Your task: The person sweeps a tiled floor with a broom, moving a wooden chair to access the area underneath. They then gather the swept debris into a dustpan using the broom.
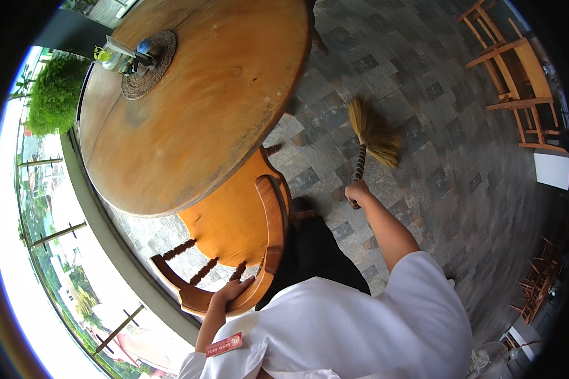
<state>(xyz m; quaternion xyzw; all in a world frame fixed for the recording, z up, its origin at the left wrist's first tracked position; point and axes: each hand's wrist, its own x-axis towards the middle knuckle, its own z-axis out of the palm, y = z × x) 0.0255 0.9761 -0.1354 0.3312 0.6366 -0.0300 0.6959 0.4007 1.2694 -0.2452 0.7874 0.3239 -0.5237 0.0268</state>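
Note:
My right hand (pixel 356 192) grips the dark banded handle of a short straw broom (pixel 374 134), whose yellow bristles fan out over the grey stone tiles ahead of me. My left hand (pixel 231 291) rests on the curved back rail of a wooden chair (pixel 234 218), fingers laid over the rail. The chair stands tucked partly under a round wooden table (pixel 202 95) to my left.
A woven round mat (pixel 146 76) with a small vase and condiment items sits at the table's far edge. Wooden chairs (pixel 512 69) stand at the upper right, more at the lower right (pixel 537 284). A railing ledge (pixel 107 240) and greenery run along the left.

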